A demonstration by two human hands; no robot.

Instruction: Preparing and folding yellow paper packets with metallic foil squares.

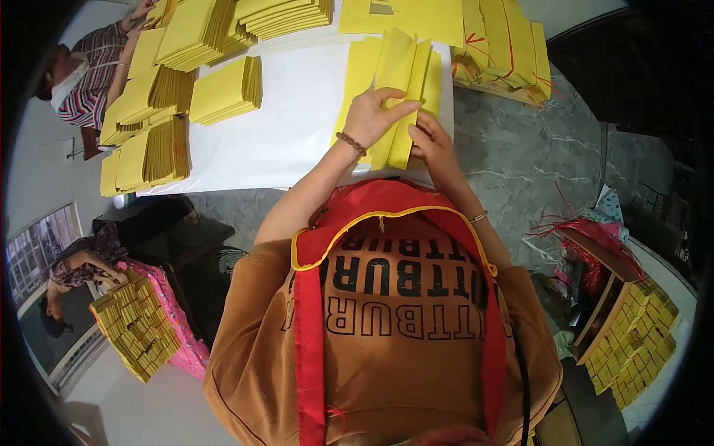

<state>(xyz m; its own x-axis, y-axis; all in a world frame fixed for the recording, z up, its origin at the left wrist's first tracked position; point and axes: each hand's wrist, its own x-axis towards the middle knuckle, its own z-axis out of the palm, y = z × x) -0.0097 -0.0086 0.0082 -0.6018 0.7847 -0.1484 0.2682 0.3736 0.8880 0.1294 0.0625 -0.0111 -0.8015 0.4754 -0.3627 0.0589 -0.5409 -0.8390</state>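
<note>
Grey, pale-veined floor (513, 156) spreads out to the right of the white surface (294, 97) in front of me. A person (97, 70) in a striped top is at its far left corner. I wear a brown top (387, 372) with a red, yellow-edged apron (401, 199) over it. At the far right, yellow blocks (513, 44) stand close together, red cord around them. Thick stacks of yellow folded paper (154, 156) crowd the left side, their leaves fanned along the edges, and 1 smaller stack (219, 91) lies just apart from them, nearer the middle.

Toward the right end of the surface, flat yellow sheets (355, 70) lie under my work. On top of them is the yellow folded piece (400, 63): long, narrow and bright, with lengthwise creases, thin raised flaps along its right side and a slightly uneven far end. Its near end points at me.

My 2 hands meet over its middle. My left hand (370, 120) lies across it, thumb stretched to the right; its other fingertips are partly hidden, so I cannot tell whether it grips. My right hand (440, 154) pinches the right edge between thumb and fingers. A brown beaded bracelet (351, 143) circles my left wrist, and a thin bangle (479, 216) my right.
</note>
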